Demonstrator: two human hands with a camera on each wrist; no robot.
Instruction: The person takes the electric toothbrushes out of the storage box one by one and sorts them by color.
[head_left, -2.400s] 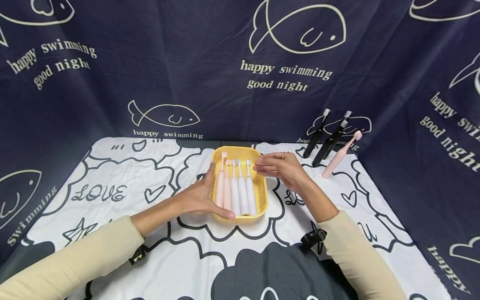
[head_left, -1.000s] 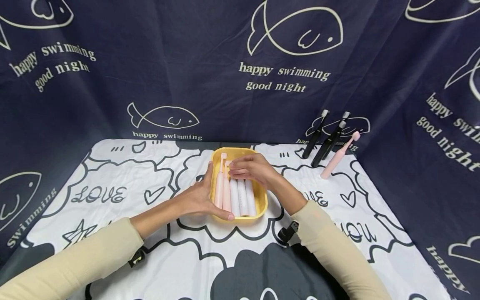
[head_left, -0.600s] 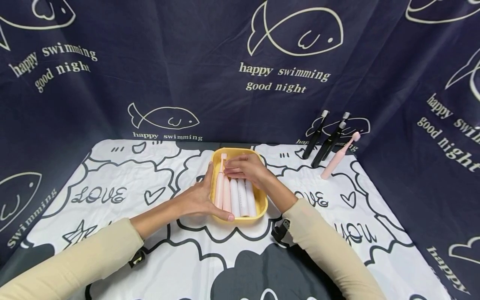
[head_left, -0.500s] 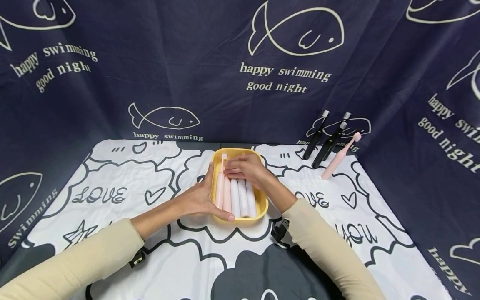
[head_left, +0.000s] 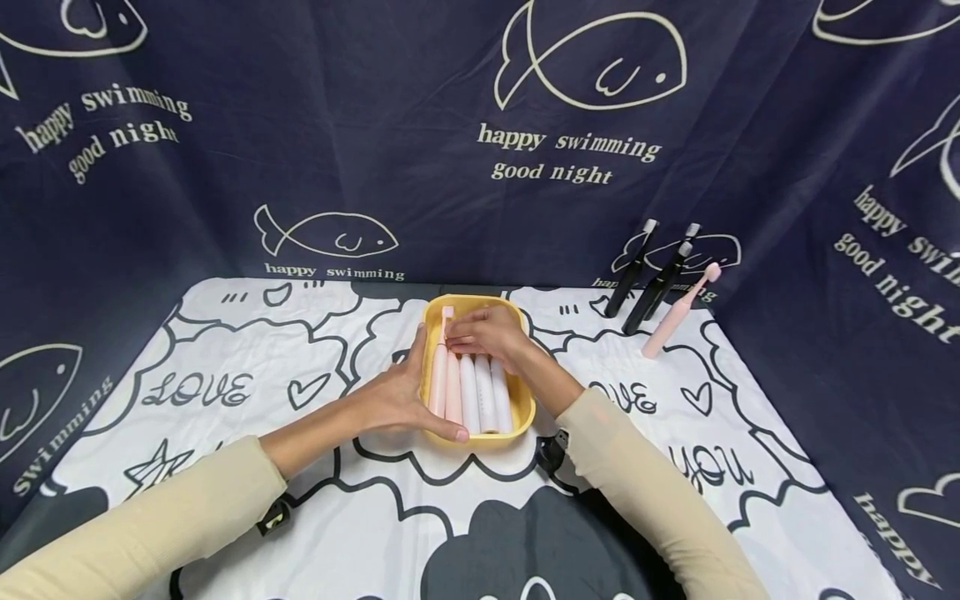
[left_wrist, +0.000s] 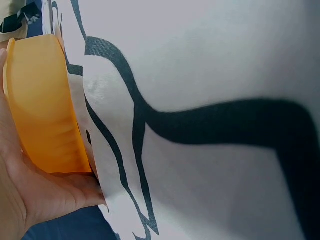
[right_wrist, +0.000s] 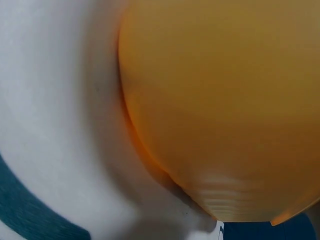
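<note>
A yellow plastic basket (head_left: 528,400) holds several electric toothbrushes side by side. Two are pink, a left one (head_left: 438,379) and an inner one (head_left: 453,396); beside them lie white ones (head_left: 486,400). My left hand (head_left: 393,392) grips the basket's left side, thumb on the near rim and fingers along the outer wall; the left wrist view shows the hand against the basket (left_wrist: 45,105). Reaching in from the right, my right hand (head_left: 491,333) pinches at the neck of the inner pink toothbrush. It covers the brush heads of that one and the white ones.
At the back right, several black electric toothbrushes (head_left: 630,275) and a pink one (head_left: 671,325) stand upright on the white patterned cloth (head_left: 247,358). A dark blue curtain (head_left: 420,108) rises behind. The right wrist view is mostly filled by the basket's outer wall (right_wrist: 215,100).
From right of the basket, my right hand has moved left over the brush heads to the inner pink toothbrush, its fingers drawing in slightly. The left hand and basket stay put.
</note>
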